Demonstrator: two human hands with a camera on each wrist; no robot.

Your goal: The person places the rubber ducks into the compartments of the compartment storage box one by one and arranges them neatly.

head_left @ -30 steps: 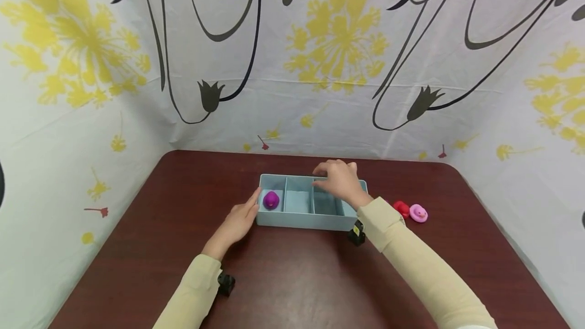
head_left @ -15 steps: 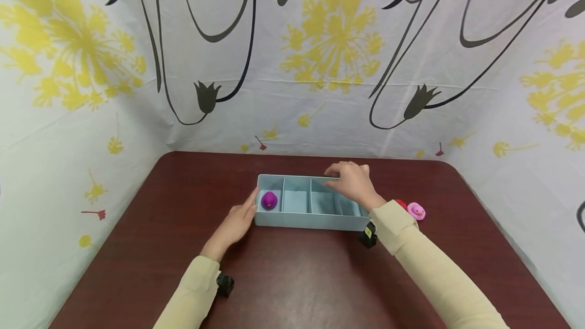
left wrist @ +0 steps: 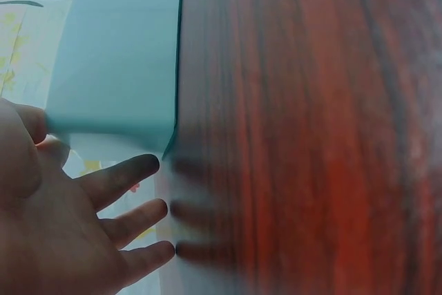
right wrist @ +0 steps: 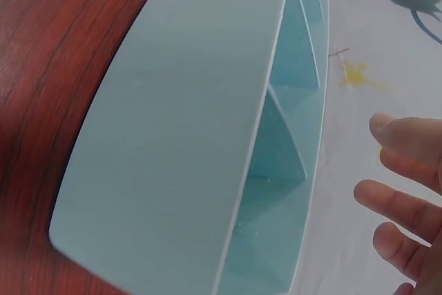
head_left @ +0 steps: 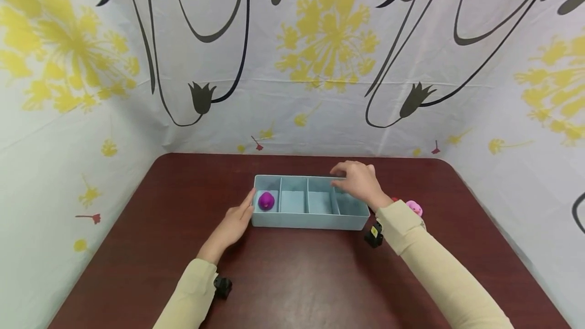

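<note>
A light blue box point(head_left: 301, 221) with several compartments in a row stands on the table. In its leftmost compartment sits a purple toy duck point(head_left: 266, 201). My left hand point(head_left: 235, 225) rests straight fingers against the box's left end; in the left wrist view the fingers point(left wrist: 128, 222) are spread, some tips down at the tabletop. Over the rightmost compartments hangs my right hand point(head_left: 358, 182), fingers loosely bent and holding nothing. In the right wrist view its fingers point(right wrist: 400, 202) are spread apart beyond the box's far rim.
Right of the box, a pink toy duck point(head_left: 414, 207) and a bit of a red toy point(head_left: 395, 199) show past my right sleeve point(head_left: 409, 230), which partly hides them. A patterned cloth point(head_left: 292, 131) hangs behind the dark red table point(head_left: 292, 273).
My right hand has moved right along the box, from the third compartment to the rightmost one, and its sleeve now covers more of the toys. The left hand has stayed at the box's end.
</note>
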